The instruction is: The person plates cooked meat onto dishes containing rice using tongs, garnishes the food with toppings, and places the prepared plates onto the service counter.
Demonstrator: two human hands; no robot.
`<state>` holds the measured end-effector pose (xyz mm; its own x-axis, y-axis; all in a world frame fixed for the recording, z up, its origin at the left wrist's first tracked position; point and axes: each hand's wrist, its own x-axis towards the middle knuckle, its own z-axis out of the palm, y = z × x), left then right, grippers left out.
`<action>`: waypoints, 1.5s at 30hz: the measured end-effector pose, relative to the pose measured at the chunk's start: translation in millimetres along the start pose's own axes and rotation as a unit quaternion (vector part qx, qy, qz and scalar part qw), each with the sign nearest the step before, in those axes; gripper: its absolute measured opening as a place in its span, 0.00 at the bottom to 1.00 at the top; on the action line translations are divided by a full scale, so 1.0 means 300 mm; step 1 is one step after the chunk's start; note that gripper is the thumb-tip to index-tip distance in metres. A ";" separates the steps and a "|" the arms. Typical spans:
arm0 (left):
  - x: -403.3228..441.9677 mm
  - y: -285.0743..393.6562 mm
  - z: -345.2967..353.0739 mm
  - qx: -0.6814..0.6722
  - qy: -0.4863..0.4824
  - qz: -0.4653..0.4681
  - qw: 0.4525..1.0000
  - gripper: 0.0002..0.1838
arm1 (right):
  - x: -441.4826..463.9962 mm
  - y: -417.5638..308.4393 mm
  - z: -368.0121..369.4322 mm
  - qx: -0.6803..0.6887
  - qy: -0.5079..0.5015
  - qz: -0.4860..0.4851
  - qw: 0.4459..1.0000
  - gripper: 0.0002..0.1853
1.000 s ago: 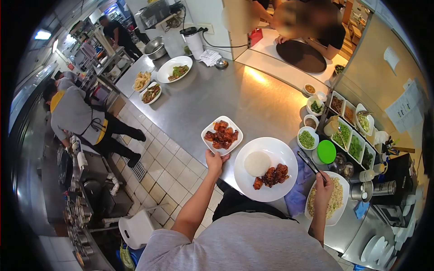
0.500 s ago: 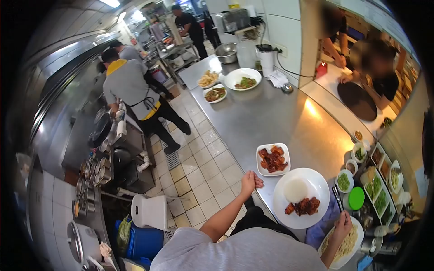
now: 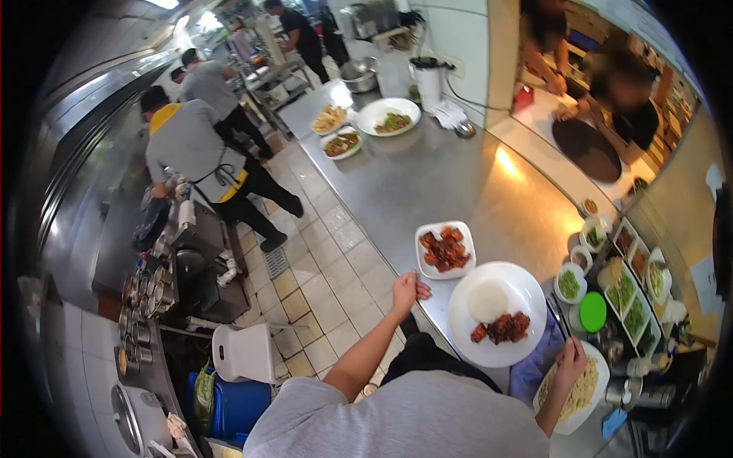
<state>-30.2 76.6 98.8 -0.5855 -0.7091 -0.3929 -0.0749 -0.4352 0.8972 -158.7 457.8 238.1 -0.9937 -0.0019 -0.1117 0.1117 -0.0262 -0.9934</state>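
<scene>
My left hand (image 3: 411, 293) hangs at the counter's near edge with its fingers loosely bent and nothing visible in it. It is beside a square white dish (image 3: 463, 269) of glazed, dark red meat pieces (image 3: 445, 249). My right hand (image 3: 568, 363) grips metal tongs (image 3: 561, 317), which point away from me. Between my hands sits a round white plate (image 3: 500, 276) with a dome of white rice (image 3: 487, 301) and glazed meat (image 3: 504, 328). Below my right hand is a white plate (image 3: 598, 379) of pale, shredded-looking food, partly covered by my forearm.
Small bowls, a green-lidded container (image 3: 592, 311) and a tray of chopped garnishes (image 3: 635, 309) line the right side. Farther along the steel counter (image 3: 458, 175) stand several filled dishes. Co-workers stand left at the stove; a white stool (image 3: 243, 353) is behind me. People sit beyond the pass window.
The whole view has shifted, so the counter and dishes appear slightly left and higher. My left hand's fingers look more bent. My right hand still holds the tongs.
</scene>
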 end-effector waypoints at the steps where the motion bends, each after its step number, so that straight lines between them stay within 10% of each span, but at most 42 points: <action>1: -0.001 0.003 0.000 0.017 0.005 0.002 1.000 0.22 | -0.011 -0.017 0.003 -0.013 0.009 0.006 1.000 0.12; 22: -0.022 -0.007 0.017 0.054 0.013 0.069 0.996 0.19 | 0.021 -0.120 0.002 -0.410 -0.192 -0.105 0.885 0.11; 37: -0.021 -0.011 0.017 0.057 0.012 0.078 0.995 0.17 | -0.054 -0.081 -0.010 -0.398 -0.168 -0.298 0.851 0.09; 45: -0.027 -0.002 0.026 0.065 0.019 0.076 0.995 0.17 | -0.096 -0.037 -0.028 -0.289 -0.087 -0.157 0.940 0.07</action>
<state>-31.7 86.8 103.1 -0.5671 -0.7831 -0.2552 -0.0924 -0.2474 0.9645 -131.2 466.7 252.3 -0.9575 -0.2491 0.1457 -0.2552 0.4954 -0.8303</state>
